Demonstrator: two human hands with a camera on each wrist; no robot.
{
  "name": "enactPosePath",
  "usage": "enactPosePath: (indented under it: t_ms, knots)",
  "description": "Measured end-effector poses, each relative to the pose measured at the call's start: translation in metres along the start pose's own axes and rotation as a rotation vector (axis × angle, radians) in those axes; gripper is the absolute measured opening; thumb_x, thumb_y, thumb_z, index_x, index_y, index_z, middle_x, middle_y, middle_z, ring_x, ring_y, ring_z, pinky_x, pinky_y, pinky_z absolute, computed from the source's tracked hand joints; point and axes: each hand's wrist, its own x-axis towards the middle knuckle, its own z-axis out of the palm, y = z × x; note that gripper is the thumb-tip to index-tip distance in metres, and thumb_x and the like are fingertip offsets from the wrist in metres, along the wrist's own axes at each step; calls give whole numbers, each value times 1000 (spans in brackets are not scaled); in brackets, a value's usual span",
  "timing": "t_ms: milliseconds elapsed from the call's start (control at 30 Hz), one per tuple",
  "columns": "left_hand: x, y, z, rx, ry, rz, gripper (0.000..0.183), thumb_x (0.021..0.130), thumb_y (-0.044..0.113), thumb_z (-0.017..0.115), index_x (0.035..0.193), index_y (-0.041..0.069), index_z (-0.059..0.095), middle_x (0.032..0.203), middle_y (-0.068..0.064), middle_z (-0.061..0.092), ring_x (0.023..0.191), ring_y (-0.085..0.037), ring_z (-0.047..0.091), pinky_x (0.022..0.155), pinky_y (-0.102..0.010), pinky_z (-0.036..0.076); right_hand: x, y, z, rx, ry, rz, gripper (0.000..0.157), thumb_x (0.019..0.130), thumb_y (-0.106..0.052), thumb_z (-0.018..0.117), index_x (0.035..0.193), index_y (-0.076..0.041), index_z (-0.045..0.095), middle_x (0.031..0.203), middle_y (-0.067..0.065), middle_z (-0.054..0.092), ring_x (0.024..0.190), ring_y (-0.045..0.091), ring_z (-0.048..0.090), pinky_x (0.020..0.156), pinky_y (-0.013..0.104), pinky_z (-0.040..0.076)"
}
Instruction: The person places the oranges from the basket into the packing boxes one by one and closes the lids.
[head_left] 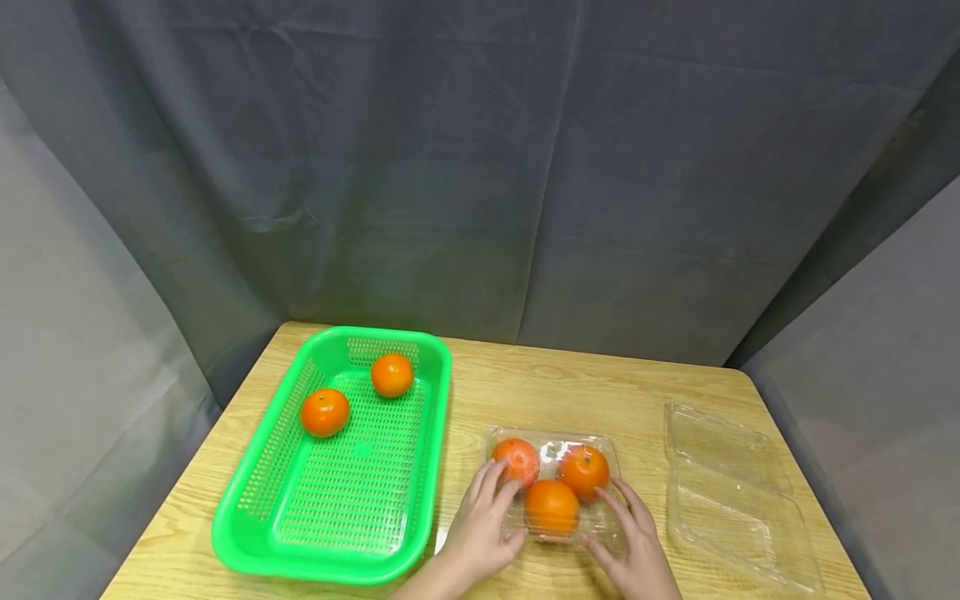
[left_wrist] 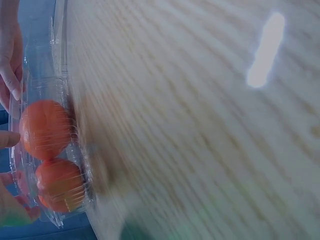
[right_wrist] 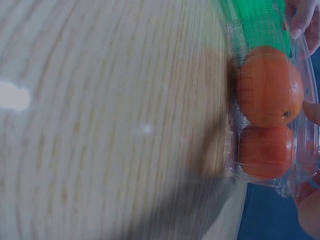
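Observation:
A clear plastic clamshell box (head_left: 551,435) stands on the table, its see-through lid lying over three oranges (head_left: 551,507). At the box's left side my left hand (head_left: 482,529) rests spread fingers on the lid, its thumb near the front edge. My right hand (head_left: 633,542) touches the right side the same way, its thumb by the front right corner. Through the box's ribbed wall two oranges (left_wrist: 46,129) show in the left wrist view. In the right wrist view, a finger (right_wrist: 312,112) lies against the lid above an orange (right_wrist: 267,85).
Left of the box stands a green plastic basket (head_left: 442,417) with two oranges (head_left: 325,412) in it. Another clear clamshell box (head_left: 738,500) lies opened out at the table's right. A grey curtain (head_left: 480,208) hangs behind the wooden table (head_left: 570,375).

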Motion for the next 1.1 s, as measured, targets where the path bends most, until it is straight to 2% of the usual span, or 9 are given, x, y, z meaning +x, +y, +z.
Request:
enactPosePath:
  t_ms: [533, 767, 1100]
  knots:
    - [19, -3, 0, 27, -33, -24, 54, 71, 30, 71, 118, 10, 54, 136, -17, 38, 127, -35, 33, 97, -49, 37, 15, 7, 3, 61, -36, 37, 64, 70, -21, 78, 124, -2, 51, 138, 22, 34, 121, 46, 32, 83, 69, 34]
    - [33, -1, 0, 54, -88, -73, 56, 72, 29, 70, 122, 10, 53, 137, -18, 37, 128, -37, 31, 99, -49, 36, 26, 11, 4, 65, -23, 22, 63, 68, -18, 79, 123, -1, 52, 137, 23, 35, 121, 47, 32, 85, 68, 33]
    - [54, -1, 1, 70, -126, -125, 54, 72, 26, 70, 120, 9, 54, 136, -18, 37, 130, -38, 29, 98, -48, 37, 43, 21, 9, 84, 0, -2, 64, 66, -15, 80, 121, 2, 53, 135, 25, 36, 120, 48, 33, 86, 68, 33]
